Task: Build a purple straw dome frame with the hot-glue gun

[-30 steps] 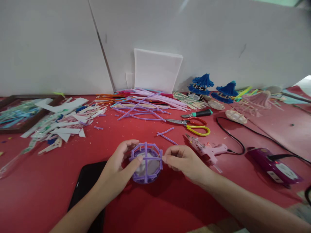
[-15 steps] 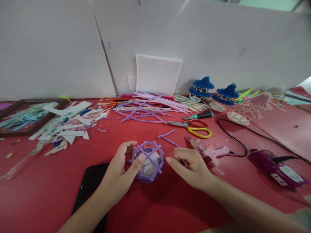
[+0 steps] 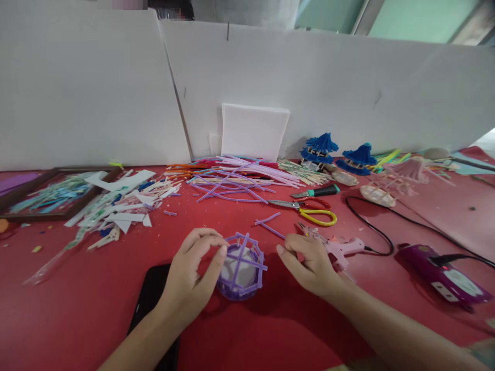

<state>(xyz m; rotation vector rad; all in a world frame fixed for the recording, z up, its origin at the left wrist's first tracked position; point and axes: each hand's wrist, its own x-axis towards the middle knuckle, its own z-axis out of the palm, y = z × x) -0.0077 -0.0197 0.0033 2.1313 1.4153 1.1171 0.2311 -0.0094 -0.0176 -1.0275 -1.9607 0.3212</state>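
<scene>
A small round basket-like frame of purple pipe cleaners (image 3: 260,278) rests on the red table, with a pale round base and two purple pieces crossed over its top. My left hand (image 3: 197,265) has thumb and forefinger pinched at its left rim. To the right of the frame and apart from it, my right hand (image 3: 307,260) is closed, fingers curled and thumb against them; whatever it holds, if anything, is hidden. Just beyond it lie short purple pipe-cleaner pieces (image 3: 268,219). Close beside this hand is a pink glue gun (image 3: 344,250).
Scissors (image 3: 319,216) and a utility knife (image 3: 317,191) lie ahead, near a pile of pipe cleaners (image 3: 232,180). Blue-roofed models (image 3: 319,147) stand at the back. A purple power strip (image 3: 444,273) is at right, a black phone (image 3: 150,288) at left, paper scraps (image 3: 127,201) farther left.
The purple frame has turned, so its crossed pieces point differently. My left hand's thumb has drawn back from over the top to the left rim. My right hand stays closed. The view has tilted up.
</scene>
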